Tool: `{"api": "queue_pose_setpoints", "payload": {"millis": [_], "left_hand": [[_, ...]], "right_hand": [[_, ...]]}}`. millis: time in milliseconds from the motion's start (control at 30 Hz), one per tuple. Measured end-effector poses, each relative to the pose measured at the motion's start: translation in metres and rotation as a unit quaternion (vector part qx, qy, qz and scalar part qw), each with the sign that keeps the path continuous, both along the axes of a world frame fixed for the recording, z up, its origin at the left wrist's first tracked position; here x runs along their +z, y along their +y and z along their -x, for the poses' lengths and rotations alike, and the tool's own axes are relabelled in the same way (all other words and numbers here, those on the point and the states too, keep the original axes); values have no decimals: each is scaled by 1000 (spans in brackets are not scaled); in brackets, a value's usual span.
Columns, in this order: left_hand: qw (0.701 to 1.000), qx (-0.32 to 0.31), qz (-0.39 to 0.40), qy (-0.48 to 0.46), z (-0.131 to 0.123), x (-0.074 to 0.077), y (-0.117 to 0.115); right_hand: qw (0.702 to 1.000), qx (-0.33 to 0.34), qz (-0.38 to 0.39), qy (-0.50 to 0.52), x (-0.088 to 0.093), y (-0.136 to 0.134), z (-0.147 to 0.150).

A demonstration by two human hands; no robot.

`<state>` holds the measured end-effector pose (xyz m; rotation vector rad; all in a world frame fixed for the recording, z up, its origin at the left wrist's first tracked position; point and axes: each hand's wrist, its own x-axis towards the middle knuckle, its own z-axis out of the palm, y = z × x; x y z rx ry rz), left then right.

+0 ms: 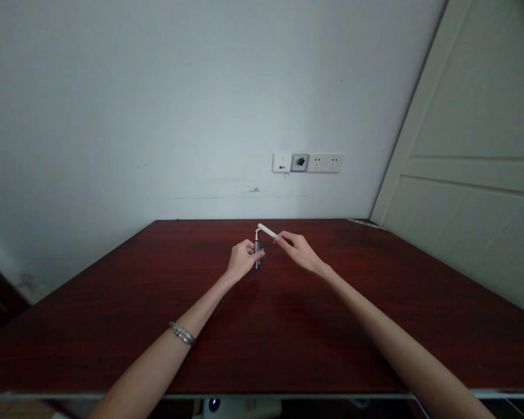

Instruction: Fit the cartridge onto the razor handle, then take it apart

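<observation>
My left hand (243,259) is closed around a slim upright metallic and dark device (257,244), its thumb across the front. A small grey block juts from the device's right side by the thumb. From its top, a pale, flat, rounded bar (268,230) slants down to the right. The bar's lower right end is pinched between the thumb and fingers of my right hand (297,250). Both hands are above the far middle part of the dark red wooden table (244,337). What exactly the device is cannot be made out.
Behind the table rises a white wall (157,116) with a row of sockets (325,163). A pale panelled door (471,134) stands along the right side. A thin strip (367,224) lies near the far right corner. Below the front edge, a white object (240,408) shows.
</observation>
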<state>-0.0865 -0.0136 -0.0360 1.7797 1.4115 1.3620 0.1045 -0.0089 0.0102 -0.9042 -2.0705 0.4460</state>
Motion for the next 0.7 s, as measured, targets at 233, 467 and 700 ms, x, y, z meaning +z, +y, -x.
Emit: {"api": "queue_pose_setpoints", "payload": {"millis": [233, 467, 700], "left_hand": [[999, -26, 3, -37, -1, 2, -2], [997, -58, 13, -45, -4, 4, -4], [987, -112, 49, -103, -5, 4, -5]], "right_hand": [[999, -29, 21, 17, -9, 14, -1], [999, 4, 28, 27, -19, 8, 4], [999, -20, 31, 39, -18, 6, -1]]}}
